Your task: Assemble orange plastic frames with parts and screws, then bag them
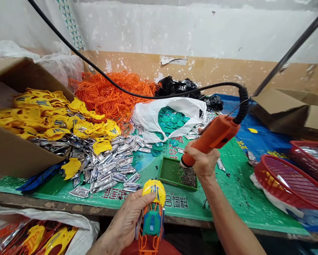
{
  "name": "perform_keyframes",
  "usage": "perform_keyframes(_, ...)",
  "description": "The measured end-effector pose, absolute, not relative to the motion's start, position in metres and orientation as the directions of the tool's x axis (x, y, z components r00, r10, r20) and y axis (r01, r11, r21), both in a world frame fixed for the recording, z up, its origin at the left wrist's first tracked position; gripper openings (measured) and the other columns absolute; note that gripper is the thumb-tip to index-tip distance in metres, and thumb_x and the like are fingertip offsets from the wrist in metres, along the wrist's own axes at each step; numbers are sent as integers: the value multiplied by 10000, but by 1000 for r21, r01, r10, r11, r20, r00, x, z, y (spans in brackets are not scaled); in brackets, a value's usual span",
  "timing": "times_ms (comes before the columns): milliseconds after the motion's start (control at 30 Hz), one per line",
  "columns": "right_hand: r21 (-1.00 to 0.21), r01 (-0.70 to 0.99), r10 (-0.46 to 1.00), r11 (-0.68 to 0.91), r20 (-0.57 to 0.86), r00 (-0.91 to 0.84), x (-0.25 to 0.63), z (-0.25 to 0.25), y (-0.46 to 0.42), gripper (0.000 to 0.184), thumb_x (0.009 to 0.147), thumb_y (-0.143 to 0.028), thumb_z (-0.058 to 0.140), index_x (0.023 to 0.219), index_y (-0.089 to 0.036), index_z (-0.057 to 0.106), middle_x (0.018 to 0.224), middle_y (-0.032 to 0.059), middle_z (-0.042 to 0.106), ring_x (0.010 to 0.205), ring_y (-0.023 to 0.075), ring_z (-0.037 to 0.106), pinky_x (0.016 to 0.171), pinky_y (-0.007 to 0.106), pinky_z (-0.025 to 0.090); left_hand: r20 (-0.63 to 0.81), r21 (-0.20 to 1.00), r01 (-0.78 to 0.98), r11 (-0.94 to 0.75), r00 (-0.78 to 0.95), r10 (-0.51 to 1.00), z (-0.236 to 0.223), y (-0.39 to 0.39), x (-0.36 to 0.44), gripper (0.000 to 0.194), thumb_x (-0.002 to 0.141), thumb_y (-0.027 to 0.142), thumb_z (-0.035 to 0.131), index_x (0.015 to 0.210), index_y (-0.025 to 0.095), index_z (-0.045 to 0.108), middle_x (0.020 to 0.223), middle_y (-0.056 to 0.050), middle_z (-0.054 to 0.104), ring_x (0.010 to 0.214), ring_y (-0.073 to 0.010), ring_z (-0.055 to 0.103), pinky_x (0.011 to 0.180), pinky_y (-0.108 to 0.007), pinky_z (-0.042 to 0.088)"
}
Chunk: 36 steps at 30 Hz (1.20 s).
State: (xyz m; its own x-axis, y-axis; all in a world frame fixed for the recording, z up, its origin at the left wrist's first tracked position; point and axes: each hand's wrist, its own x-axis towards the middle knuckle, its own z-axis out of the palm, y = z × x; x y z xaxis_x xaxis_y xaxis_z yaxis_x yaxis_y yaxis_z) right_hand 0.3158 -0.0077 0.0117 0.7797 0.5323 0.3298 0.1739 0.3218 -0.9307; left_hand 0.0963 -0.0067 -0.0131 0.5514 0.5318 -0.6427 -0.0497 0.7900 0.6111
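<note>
Near the table's front edge, my left hand [129, 217] is closed around a toy car body [152, 223] with a yellow hood, an orange frame and a teal centre piece. My right hand [203, 161] grips an orange electric screwdriver [214, 138], tilted so its white-ringed nose points down and left. That nose hangs over a green tray [171, 171] with a heap of small dark screws [189, 177] at its right end. The tool's tip is too small to make out. A black cable [148, 95] runs from the top of the screwdriver.
At left a cardboard box [12, 152] spills yellow hoods [47, 117] beside silver plates [108, 166]. Orange frames [111, 92] and a white bag [145, 117] of teal pieces [172, 120] lie behind. Red baskets [267, 177] and another box [281, 106] stand right. Finished-looking bodies [34, 237] fill a sack lower left.
</note>
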Motion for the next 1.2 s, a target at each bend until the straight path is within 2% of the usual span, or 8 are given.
perform_keyframes(467, -925, 175, 521, 338, 338, 784, 314, 13, -7, 197, 554, -233, 781, 659, -158, 632, 604, -26, 611, 545, 139, 538, 604, 320, 448, -637, 615, -57, 786, 551, 538, -16, -7, 97, 271, 663, 315, 785, 816, 117, 680, 641, -63, 696, 491, -131, 615, 467, -209, 480)
perform_keyframes(733, -931, 176, 522, 321, 329, 787, 313, 14, -7, 244, 534, -209, 776, 739, -168, 651, 600, -37, 620, 542, 153, 552, 584, 327, 455, -641, 608, -60, 792, 551, 534, -14, -7, 100, 278, 663, 303, 785, 833, 116, 671, 635, -56, 695, 483, -132, 616, 462, -207, 482)
perform_keyframes(833, -928, 167, 520, 332, 328, 789, 313, 14, -6, 218, 535, -209, 771, 710, -177, 645, 594, -39, 614, 544, 156, 543, 592, 335, 454, -638, 596, -67, 800, 565, 523, -13, -7, 100, 283, 651, 306, 791, 823, 117, 670, 637, -57, 697, 491, -136, 623, 468, -208, 487)
perform_keyframes(1100, -892, 89, 519, 443, 336, 786, 308, 42, -16, 145, 562, -169, 744, 606, -221, 615, 595, -31, 600, 519, 158, 531, 554, 339, 448, -635, 592, -101, 800, 552, 540, -12, -7, 102, 250, 659, 281, 784, 798, 107, 670, 620, -43, 679, 471, -107, 585, 460, -191, 468)
perform_keyframes(1200, -855, 4, 586, 519, 359, 727, 295, 58, -29, 143, 589, -132, 708, 683, -205, 629, 594, -31, 599, 507, 150, 544, 548, 333, 458, -637, 585, -130, 801, 538, 552, -11, -7, 104, 230, 661, 256, 780, 789, 99, 670, 626, -41, 677, 477, -100, 581, 470, -188, 469)
